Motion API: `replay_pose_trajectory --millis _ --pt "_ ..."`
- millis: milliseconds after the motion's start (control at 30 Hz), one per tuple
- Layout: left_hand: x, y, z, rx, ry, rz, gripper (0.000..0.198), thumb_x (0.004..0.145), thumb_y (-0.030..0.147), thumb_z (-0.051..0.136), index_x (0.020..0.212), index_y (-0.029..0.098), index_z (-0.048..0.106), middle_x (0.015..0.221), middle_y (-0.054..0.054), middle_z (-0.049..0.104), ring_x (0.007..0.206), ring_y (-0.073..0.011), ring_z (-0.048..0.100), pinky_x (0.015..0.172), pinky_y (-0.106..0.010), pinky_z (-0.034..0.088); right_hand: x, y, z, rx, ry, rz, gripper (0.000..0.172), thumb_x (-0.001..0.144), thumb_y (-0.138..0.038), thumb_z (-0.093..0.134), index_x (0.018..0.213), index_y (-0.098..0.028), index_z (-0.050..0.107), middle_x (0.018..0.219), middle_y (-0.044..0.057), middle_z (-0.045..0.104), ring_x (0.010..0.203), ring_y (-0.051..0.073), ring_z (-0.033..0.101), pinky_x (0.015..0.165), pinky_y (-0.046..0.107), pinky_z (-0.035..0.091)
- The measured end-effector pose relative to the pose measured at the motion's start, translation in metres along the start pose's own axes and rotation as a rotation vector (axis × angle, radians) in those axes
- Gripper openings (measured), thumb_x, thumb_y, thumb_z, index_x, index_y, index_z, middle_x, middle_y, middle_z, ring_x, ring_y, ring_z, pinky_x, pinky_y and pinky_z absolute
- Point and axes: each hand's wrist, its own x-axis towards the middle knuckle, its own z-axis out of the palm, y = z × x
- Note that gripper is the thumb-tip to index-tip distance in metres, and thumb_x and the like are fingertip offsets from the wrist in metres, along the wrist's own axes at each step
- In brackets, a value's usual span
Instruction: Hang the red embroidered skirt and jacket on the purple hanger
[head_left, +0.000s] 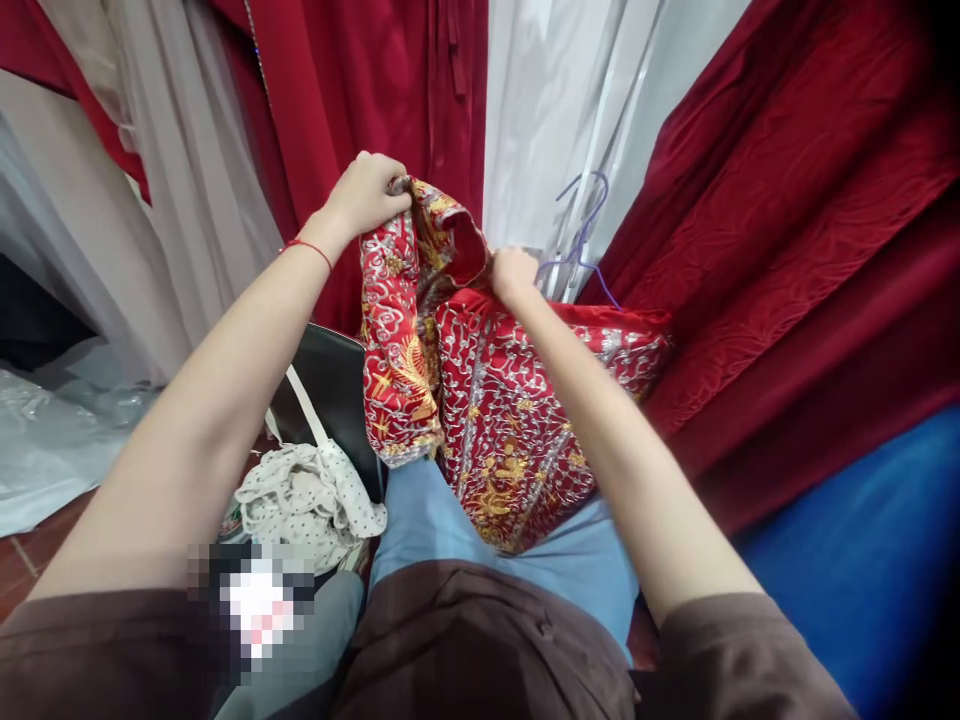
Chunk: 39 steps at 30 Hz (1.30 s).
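My left hand (371, 195) is closed on the upper edge of a red embroidered jacket (394, 330) with gold and silver stitching, holding it up in front of me. The jacket's other edge runs to my right hand (516, 275), a closed fist whose fingertips are hidden. Below that fist, a matching red embroidered skirt-like piece (517, 430) hangs down over my legs. A purple hanger (581, 235) stands out above its top edge, its hook pointing up, just right of my right hand.
Dark red garments (810, 220) hang at the right, with white garments (555, 110) and more red cloth (375, 90) behind. A dotted white cloth bag (311, 495) lies by a dark chair-like panel (337, 385). Clear plastic (52, 430) is at left, blue material (862, 570) at right.
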Motion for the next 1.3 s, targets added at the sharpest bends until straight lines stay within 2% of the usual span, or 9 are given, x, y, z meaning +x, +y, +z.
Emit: replay_pose_trajectory --millis 167,367,533,767,900,967,1033,1133,1300 --pt "0.003 -0.042 0.024 -0.117 -0.402 -0.124 0.032 0.081 0.036 0.061 0.098 0.012 0.075 0.087 0.0 0.068 0.104 -0.0255 0.062 0.092 -0.034 0.044 0.01 0.038 -0.03 -0.041 -0.376 -0.146 0.035 0.088 -0.039 0.069 0.114 -0.016 0.076 0.101 0.013 0.074 0.102 0.029 0.068 0.09 0.04 0.05" --pt "-0.02 -0.032 0.039 -0.262 -0.505 -0.12 0.034 0.079 0.038 0.064 0.105 0.022 0.078 0.095 0.001 0.073 0.104 -0.0236 0.065 0.092 -0.034 0.046 0.009 0.05 -0.052 -0.102 -0.349 -0.144 0.034 0.088 -0.028 0.06 0.116 -0.018 0.076 0.096 0.009 0.075 0.094 0.025 0.068 0.081 0.034 0.049" --pt "-0.031 -0.001 0.044 -0.332 -0.46 -0.14 0.032 0.079 0.036 0.068 0.103 0.018 0.078 0.094 -0.006 0.074 0.098 -0.0263 0.069 0.087 -0.039 0.049 -0.01 0.042 -0.061 -0.027 -0.383 -0.117 0.041 0.09 -0.032 0.054 0.116 -0.009 0.075 0.101 0.016 0.075 0.093 0.028 0.069 0.078 0.034 0.05" --pt "-0.024 0.011 0.048 -0.278 -0.458 -0.144 0.023 0.08 0.031 0.065 0.093 0.015 0.076 0.089 -0.008 0.073 0.098 -0.0302 0.068 0.089 -0.041 0.049 -0.024 0.041 -0.057 0.075 -0.441 -0.281 0.04 0.093 -0.047 0.058 0.119 -0.022 0.075 0.099 0.005 0.076 0.092 0.022 0.068 0.085 0.032 0.047" --pt "-0.036 0.033 0.065 -0.043 -0.046 -0.104 0.044 0.076 0.032 0.072 0.116 0.013 0.068 0.116 -0.018 0.068 0.126 -0.0445 0.051 0.106 -0.059 0.036 -0.021 0.043 -0.047 0.015 -0.344 -0.2 0.038 0.093 -0.043 0.056 0.122 -0.027 0.074 0.094 0.004 0.077 0.096 0.023 0.068 0.086 0.033 0.045" --pt "-0.044 0.044 0.075 0.031 0.079 -0.016 0.041 0.085 0.031 0.06 0.121 0.012 0.065 0.125 -0.021 0.064 0.134 -0.0441 0.043 0.113 -0.061 0.026 -0.021 0.042 -0.045 -0.012 -0.305 -0.178 0.038 0.092 -0.044 0.056 0.122 -0.028 0.073 0.099 0.004 0.077 0.099 0.025 0.068 0.086 0.033 0.045" --pt "-0.049 0.049 0.083 0.094 0.036 0.008 0.035 0.091 0.024 0.047 0.115 0.01 0.069 0.12 -0.022 0.067 0.132 -0.0415 0.047 0.115 -0.058 0.023 -0.022 0.042 -0.045 -0.028 -0.292 -0.177 0.039 0.092 -0.044 0.056 0.122 -0.028 0.073 0.102 0.005 0.077 0.1 0.025 0.068 0.086 0.034 0.045" --pt "-0.048 0.048 0.089 0.136 -0.04 -0.18 0.036 0.089 0.023 0.047 0.108 0.006 0.073 0.112 -0.025 0.07 0.117 -0.0411 0.06 0.105 -0.054 0.036 -0.023 0.042 -0.047 -0.031 -0.305 -0.182 0.039 0.093 -0.044 0.053 0.122 -0.027 0.073 0.103 0.006 0.077 0.099 0.025 0.068 0.083 0.033 0.045" --pt "-0.041 0.037 0.101 0.008 -0.115 -0.333 0.052 0.089 0.043 0.049 0.115 0.005 0.074 0.118 -0.027 0.07 0.114 -0.0427 0.064 0.091 -0.047 0.048 -0.024 0.042 -0.049 -0.011 -0.306 -0.184 0.038 0.094 -0.046 0.051 0.118 -0.027 0.074 0.101 0.006 0.077 0.096 0.024 0.068 0.08 0.032 0.045"
